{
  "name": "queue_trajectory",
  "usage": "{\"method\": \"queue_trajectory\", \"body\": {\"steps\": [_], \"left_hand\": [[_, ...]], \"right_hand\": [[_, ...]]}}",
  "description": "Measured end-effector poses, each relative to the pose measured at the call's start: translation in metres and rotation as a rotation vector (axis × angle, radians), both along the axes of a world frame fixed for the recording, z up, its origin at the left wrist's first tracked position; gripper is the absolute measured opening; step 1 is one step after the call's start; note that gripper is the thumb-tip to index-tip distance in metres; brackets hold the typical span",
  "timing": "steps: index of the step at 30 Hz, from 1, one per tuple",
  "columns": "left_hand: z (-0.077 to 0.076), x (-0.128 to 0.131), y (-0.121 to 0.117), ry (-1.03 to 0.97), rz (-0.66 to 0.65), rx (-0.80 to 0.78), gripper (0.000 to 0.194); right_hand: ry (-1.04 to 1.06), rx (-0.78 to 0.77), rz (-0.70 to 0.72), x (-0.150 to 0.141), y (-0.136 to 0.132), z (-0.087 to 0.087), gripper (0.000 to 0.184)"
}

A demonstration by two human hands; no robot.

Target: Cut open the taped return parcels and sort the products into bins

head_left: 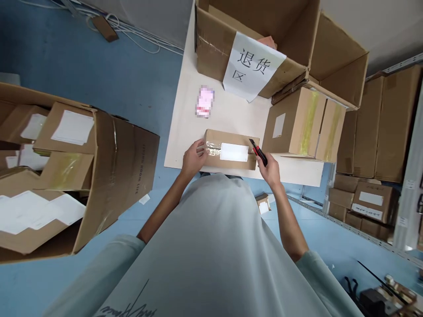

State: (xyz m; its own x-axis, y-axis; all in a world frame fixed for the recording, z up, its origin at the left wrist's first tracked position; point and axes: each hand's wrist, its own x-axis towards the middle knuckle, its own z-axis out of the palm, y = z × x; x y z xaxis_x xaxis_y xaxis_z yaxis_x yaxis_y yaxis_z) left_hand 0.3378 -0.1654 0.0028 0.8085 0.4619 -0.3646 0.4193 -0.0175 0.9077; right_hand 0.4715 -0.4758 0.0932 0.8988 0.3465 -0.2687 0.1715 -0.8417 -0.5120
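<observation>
A long cardboard box [214,165] with a white label [234,152] and clear tape lies on the white table [178,132] in front of me. Against the box's left end rests my left hand [194,156], its fingers curled around that edge. My right hand [270,169] grips a black and red utility knife [261,155] at the box's right end. The knife's tip points up and left, over the top right part of the box; I cannot tell whether it touches the cardboard.
Behind the box stands a large open carton [211,53] with a paper sign [253,66]. Taped boxes [287,127] are stacked at the right of the table. A big carton [128,163] full of parcels is on the left. A metal shelf [405,189] holds boxes at right.
</observation>
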Motion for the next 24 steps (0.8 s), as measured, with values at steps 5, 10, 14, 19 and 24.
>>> {"method": "queue_trajectory", "body": {"steps": [5,10,14,19,24], "left_hand": [[0.006,-0.003,0.006,-0.048,-0.074,0.043,0.048],[0.002,-0.004,0.010,-0.071,-0.111,0.082,0.040],[-0.001,-0.001,0.012,-0.070,-0.119,0.108,0.041],[-0.003,0.000,0.014,-0.085,-0.123,0.088,0.040],[-0.004,0.000,0.013,-0.095,-0.114,0.077,0.040]], "right_hand": [[-0.039,-0.130,0.407,0.003,0.057,0.022,0.056],[-0.059,-0.395,0.688,0.003,0.113,0.029,0.058],[-0.031,-0.640,0.812,0.001,0.142,0.038,0.059],[-0.047,-0.782,0.887,-0.001,0.159,0.047,0.058],[-0.059,-0.827,0.974,0.001,0.165,0.054,0.057]]}}
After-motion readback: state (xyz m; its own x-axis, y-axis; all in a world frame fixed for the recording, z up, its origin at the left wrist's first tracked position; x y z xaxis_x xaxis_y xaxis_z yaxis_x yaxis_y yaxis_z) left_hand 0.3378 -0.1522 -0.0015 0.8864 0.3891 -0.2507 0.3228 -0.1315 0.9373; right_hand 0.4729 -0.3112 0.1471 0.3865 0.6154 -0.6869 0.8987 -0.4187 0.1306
